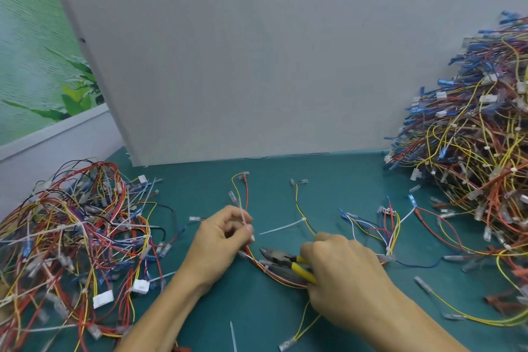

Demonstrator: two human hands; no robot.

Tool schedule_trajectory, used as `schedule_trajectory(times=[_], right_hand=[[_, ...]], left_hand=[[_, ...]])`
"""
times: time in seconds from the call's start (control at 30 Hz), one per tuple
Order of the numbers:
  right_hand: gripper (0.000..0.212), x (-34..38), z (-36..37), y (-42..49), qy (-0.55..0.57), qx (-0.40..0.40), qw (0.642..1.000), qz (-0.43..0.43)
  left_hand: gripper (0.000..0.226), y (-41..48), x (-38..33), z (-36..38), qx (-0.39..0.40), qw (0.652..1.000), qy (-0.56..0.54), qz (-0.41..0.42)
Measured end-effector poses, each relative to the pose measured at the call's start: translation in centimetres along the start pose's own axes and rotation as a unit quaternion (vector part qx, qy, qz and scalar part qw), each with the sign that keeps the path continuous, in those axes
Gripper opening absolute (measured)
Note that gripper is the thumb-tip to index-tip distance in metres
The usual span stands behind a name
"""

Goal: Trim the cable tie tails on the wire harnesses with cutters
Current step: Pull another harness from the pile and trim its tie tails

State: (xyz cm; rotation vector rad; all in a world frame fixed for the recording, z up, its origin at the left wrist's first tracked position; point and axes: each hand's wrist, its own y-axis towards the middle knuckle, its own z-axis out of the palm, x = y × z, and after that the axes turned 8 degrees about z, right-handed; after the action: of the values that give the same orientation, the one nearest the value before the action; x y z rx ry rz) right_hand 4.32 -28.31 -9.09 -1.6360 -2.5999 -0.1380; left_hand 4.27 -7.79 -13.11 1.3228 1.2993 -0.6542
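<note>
A wire harness (274, 273) of red, yellow and white wires lies across the middle of the green mat. My left hand (221, 237) pinches a clear cable tie tail (243, 213) that stands up from the harness. My right hand (340, 268) grips the yellow handles of the cutters (278, 258). The cutters' dark jaws are parted and point left, lying over the harness just below my left fingers. A small white tie head (266, 268) sits on the bundle beside the jaws. Another tie tail (281, 227) sticks out leftward from a yellow wire further back.
A tangled heap of harnesses (71, 237) with long tie tails fills the left side. A taller heap (480, 137) rises at the right. A grey panel (257, 51) stands behind the green mat (200, 186). A cut tie tail (233, 336) lies near the front edge.
</note>
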Motion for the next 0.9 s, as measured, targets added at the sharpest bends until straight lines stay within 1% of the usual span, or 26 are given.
schedule_trajectory(times=[0.1,0.17,0.23,0.27,0.33,0.37,0.4,0.47,0.6,0.7,0.77,0.83,0.9], right_hand=[[0.015,0.7,1.2,-0.1,0.053,-0.015,0.998,-0.01],[0.016,0.9,1.8,0.0,0.067,-0.007,0.998,-0.014],[0.015,0.7,1.9,0.2,0.064,0.001,0.998,-0.004],[0.016,0.4,1.9,0.3,0.061,0.003,0.998,0.003],[0.021,-0.2,1.6,0.5,0.064,0.013,0.998,0.013],[0.022,-0.5,1.4,0.6,0.067,0.02,0.997,0.015],[0.022,-0.8,1.2,0.7,0.068,0.028,0.997,0.016],[0.02,-1.4,0.6,0.9,0.064,0.049,0.997,0.011],[0.021,-2.8,-0.9,0.9,0.042,0.118,0.992,-0.001],[0.018,-3.6,-1.8,1.0,0.045,0.155,0.987,-0.003],[0.019,-3.9,-2.0,1.3,0.057,0.147,0.987,-0.001],[0.013,-3.7,-1.8,1.5,0.076,0.103,0.992,0.007],[0.007,-2.9,-1.2,1.4,0.067,0.046,0.996,0.028]], left_hand=[[0.021,0.8,0.4,-0.2,-0.101,0.993,-0.032,-0.059],[0.024,1.1,0.5,-0.5,-0.149,0.983,-0.042,-0.1],[0.027,1.3,0.6,-1.0,-0.179,0.977,-0.003,-0.118],[0.028,1.3,0.6,-1.3,-0.185,0.975,0.044,-0.115],[0.028,1.2,0.3,-1.9,-0.161,0.965,0.192,-0.078],[0.027,1.1,0.0,-2.0,-0.135,0.955,0.26,-0.043],[0.024,1.0,-0.3,-1.9,-0.111,0.948,0.298,0.0],[0.019,0.7,-0.6,-1.7,-0.06,0.942,0.325,0.062],[0.021,0.3,-0.1,-1.5,0.045,0.911,0.405,0.067],[0.016,0.2,0.0,-1.4,0.067,0.904,0.414,0.079],[0.011,0.2,-0.2,-1.4,0.076,0.896,0.429,0.091],[0.015,0.1,-0.5,-1.4,0.09,0.871,0.468,0.122],[0.015,0.0,-0.9,-1.3,0.081,0.86,0.475,0.166]])
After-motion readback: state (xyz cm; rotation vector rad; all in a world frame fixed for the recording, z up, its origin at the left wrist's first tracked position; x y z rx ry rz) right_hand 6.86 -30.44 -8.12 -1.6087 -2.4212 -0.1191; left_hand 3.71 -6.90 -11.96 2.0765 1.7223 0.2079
